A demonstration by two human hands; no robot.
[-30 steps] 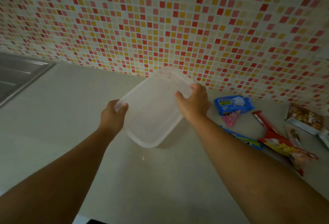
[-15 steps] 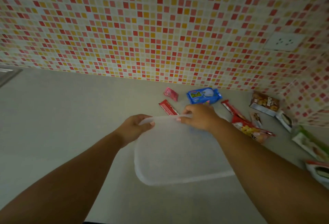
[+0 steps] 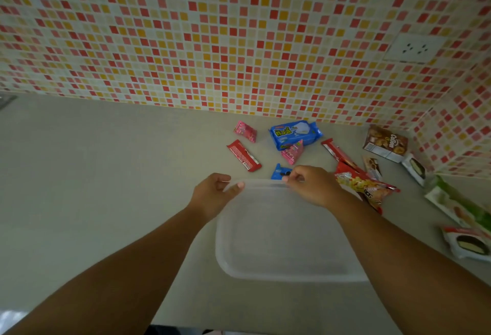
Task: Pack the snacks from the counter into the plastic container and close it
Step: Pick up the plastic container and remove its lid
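Lighting: dim, even, warm-tinted; no hard glare anywhere; source not identifiable; tiled wall (image 3: 239, 36) the brightest area, counter (image 3: 93, 188) a dull grey-green; forearms dark toward the bottom edge. Shadows: soft and faint, a diffuse one on the counter beside the translucent container (image 3: 279, 241). Distortion: wide-angle bowing, tile rows curve and stretch toward the corners. Sharpness: centre fairly crisp, print on the blue snack packet (image 3: 293, 134) partly legible; packets at the right edge (image 3: 465, 241) smeared and soft; bottom-left corner blurred, pale patch.
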